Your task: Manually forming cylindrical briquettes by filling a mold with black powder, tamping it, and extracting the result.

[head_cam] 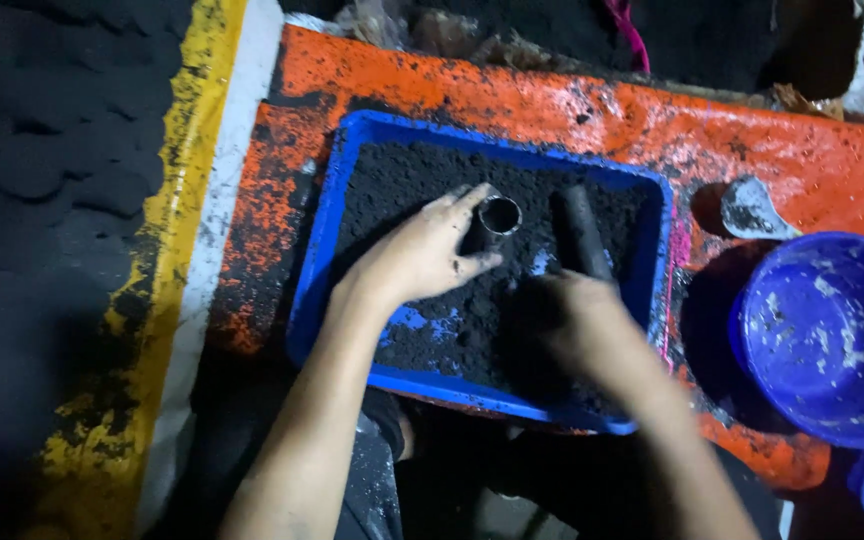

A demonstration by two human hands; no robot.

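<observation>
A blue rectangular tray (pixel 340 190) filled with black powder sits on an orange sheet. My left hand (pixel 420 255) grips a small open metal tube (pixel 498 215) that stands upright in the powder. My right hand (pixel 567 325), dusted black, holds a dark cylindrical rod (pixel 584 232) that leans over the powder just right of the tube. Both hands are inside the tray.
A round blue bowl (pixel 827 335) with white residue stands to the right, with a small grey scoop (pixel 752 210) behind it. The orange sheet (pixel 752 140) is smeared with black powder. Black powder heaps lie at the left past a yellow and white strip (pixel 187 230).
</observation>
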